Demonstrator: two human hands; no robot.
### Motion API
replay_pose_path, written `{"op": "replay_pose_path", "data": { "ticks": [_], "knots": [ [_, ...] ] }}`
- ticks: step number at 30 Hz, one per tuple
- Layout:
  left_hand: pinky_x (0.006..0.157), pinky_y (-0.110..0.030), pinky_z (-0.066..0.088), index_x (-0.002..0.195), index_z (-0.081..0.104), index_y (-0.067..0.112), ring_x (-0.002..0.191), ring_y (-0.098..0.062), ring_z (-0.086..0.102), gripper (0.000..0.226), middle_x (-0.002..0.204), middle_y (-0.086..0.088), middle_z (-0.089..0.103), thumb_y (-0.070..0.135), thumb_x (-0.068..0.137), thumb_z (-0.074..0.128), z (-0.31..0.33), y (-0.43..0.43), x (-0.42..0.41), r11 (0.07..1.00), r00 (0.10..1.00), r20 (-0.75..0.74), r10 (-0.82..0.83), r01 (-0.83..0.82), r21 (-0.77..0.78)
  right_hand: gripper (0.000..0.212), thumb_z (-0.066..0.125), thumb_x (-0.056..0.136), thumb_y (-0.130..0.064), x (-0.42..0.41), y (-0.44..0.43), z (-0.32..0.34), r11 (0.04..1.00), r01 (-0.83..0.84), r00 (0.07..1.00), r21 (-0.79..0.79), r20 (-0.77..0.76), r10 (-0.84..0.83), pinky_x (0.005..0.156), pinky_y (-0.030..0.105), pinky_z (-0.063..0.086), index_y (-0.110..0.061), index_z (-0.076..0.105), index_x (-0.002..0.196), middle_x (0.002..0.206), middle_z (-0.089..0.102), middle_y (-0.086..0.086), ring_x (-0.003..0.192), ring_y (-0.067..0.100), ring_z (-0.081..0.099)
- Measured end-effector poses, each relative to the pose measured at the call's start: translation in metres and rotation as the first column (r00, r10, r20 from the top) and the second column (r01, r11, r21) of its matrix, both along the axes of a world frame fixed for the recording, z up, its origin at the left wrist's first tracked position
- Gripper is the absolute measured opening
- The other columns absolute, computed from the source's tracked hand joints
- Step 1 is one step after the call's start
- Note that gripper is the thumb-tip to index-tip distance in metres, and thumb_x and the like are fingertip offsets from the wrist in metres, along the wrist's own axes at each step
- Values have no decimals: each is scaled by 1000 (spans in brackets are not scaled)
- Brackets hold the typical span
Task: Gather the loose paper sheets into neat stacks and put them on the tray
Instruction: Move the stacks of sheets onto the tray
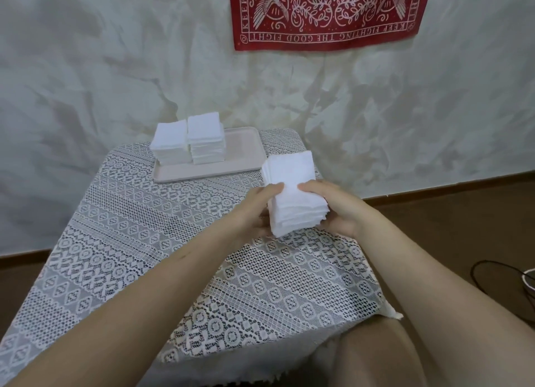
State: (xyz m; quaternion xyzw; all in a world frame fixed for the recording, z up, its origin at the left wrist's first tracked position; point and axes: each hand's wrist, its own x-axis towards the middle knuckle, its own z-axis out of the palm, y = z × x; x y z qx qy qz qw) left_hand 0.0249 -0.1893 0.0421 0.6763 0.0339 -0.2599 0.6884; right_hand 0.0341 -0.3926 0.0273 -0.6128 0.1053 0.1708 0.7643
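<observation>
1. You hold a paper stack (292, 195) just right of the middle of the frame, over the lace cloth (144, 227).
2. Your left hand (254, 210) grips its left side, thumb on top.
3. Your right hand (333, 207) grips its right side, thumb on top and fingers curled under.
4. The tray (202, 171) sits up and to the left of your hands. Two stacks (170, 143) stand side by side on its left part.
5. A red cloth (327, 10) hangs at the top right.

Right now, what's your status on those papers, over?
Left hand and right hand grip one paper stack. Two stacks sit on the tray, bare space right of them. Nothing lies between.
</observation>
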Motion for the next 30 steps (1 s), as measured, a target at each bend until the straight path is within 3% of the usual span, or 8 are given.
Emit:
{"op": "replay_pose_path", "data": {
  "ticks": [8, 11, 18, 20, 22, 24, 27, 30],
  "knots": [
    [75, -32, 62, 136, 57, 17, 107, -27, 73, 45, 128, -10, 72, 46, 102, 63, 0, 29, 57, 991, 988, 79, 133, -130, -39, 28, 69, 95, -25, 56, 41, 11, 999, 8, 999, -41, 33, -7, 54, 24, 52, -11, 60, 118, 91, 72, 5, 73, 18, 69],
    [70, -27, 61, 138, 58, 12, 106, -25, 72, 46, 130, -10, 71, 41, 102, 65, 1, 34, 87, 986, 978, 131, 164, -163, -14, 45, 69, 95, -28, 88, 55, 18, 996, 9, 998, -89, 62, -3, 66, 28, 53, -1, 60, 131, 105, 74, 13, 87, 25, 69],
    [51, -21, 53, 108, 65, 13, 63, -8, 67, 12, 89, 1, 70, 23, 106, 61, 5, 45, 161, 959, 948, 152, 280, -282, -9, 29, 66, 95, -41, 149, 79, 33, 977, -44, 998, -207, 33, 52, 88, 40, 58, -21, 65, 116, 105, 69, 5, 93, 23, 65],
    [61, -26, 59, 110, 66, 12, 71, -12, 69, 14, 93, -1, 72, 25, 105, 62, 1, 44, 174, 948, 937, 147, 317, -319, -4, 13, 62, 98, -33, 162, 79, 31, 977, -53, 999, -205, -9, 53, 97, 47, 56, -24, 62, 106, 105, 64, 5, 95, 22, 62],
    [90, -42, 63, 119, 68, 10, 93, -23, 73, 35, 105, -5, 76, 39, 100, 67, -4, 42, 182, 942, 931, 154, 330, -336, 13, 5, 60, 99, -24, 172, 82, 29, 980, -13, 1000, -200, -9, 12, 92, 45, 59, -22, 60, 103, 107, 62, 7, 94, 22, 61],
    [100, -50, 58, 125, 70, 13, 109, -29, 72, 50, 116, -6, 77, 53, 95, 66, -8, 41, 187, 939, 927, 175, 331, -343, 43, 4, 60, 99, -20, 182, 86, 26, 976, 24, 1000, -216, 12, -22, 88, 44, 61, -19, 59, 102, 104, 62, 7, 92, 22, 61],
    [75, -34, 54, 130, 67, 12, 94, -19, 67, 48, 109, 1, 71, 51, 106, 53, -15, 40, 190, 922, 906, 296, 303, -357, 151, 21, 60, 97, -22, 194, 94, 24, 956, 43, 998, -291, 50, -30, 86, 47, 62, -13, 57, 116, 114, 61, 10, 102, 27, 62],
    [65, -37, 48, 121, 69, 11, 74, -20, 59, 59, 86, 4, 62, 63, 103, 47, -20, 43, 188, 889, 885, 419, 204, -347, 300, 19, 58, 98, -18, 201, 100, 24, 945, 51, 997, -323, 79, -27, 88, 49, 61, -12, 56, 117, 106, 61, 7, 94, 25, 62]
  ]
}}
